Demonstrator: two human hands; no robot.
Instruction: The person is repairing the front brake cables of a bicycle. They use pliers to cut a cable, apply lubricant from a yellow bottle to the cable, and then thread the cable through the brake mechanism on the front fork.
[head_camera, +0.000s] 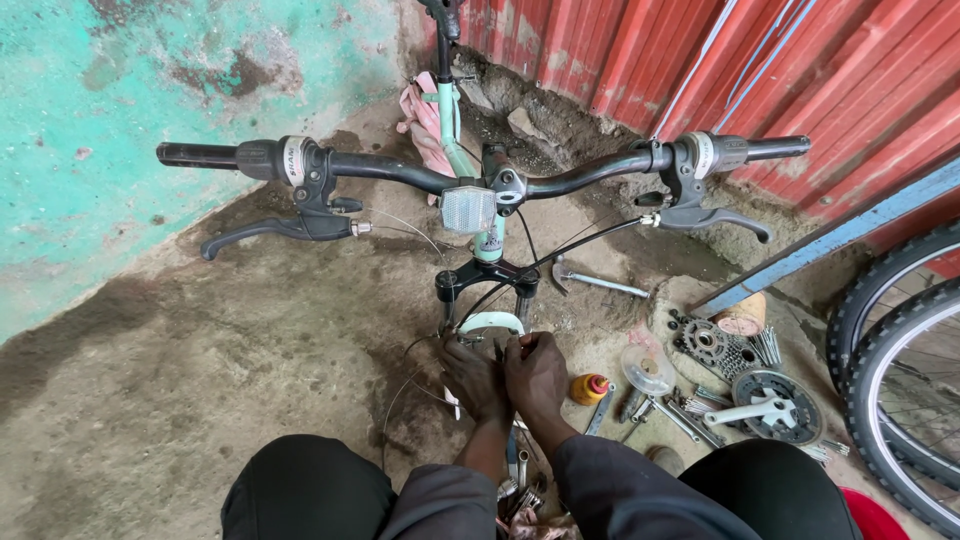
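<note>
Both hands at fork, fingers pinching cable.

Cog cassette, crankset, wrench.

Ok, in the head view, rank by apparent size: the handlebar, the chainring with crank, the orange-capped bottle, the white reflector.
1. handlebar
2. chainring with crank
3. white reflector
4. orange-capped bottle
The reflector sits higher, nearer the camera, so the last two are unsure.

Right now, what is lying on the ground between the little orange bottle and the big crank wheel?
In the head view, between the orange bottle and the crank wheel lie a clear plastic disc and wrenches.
</note>
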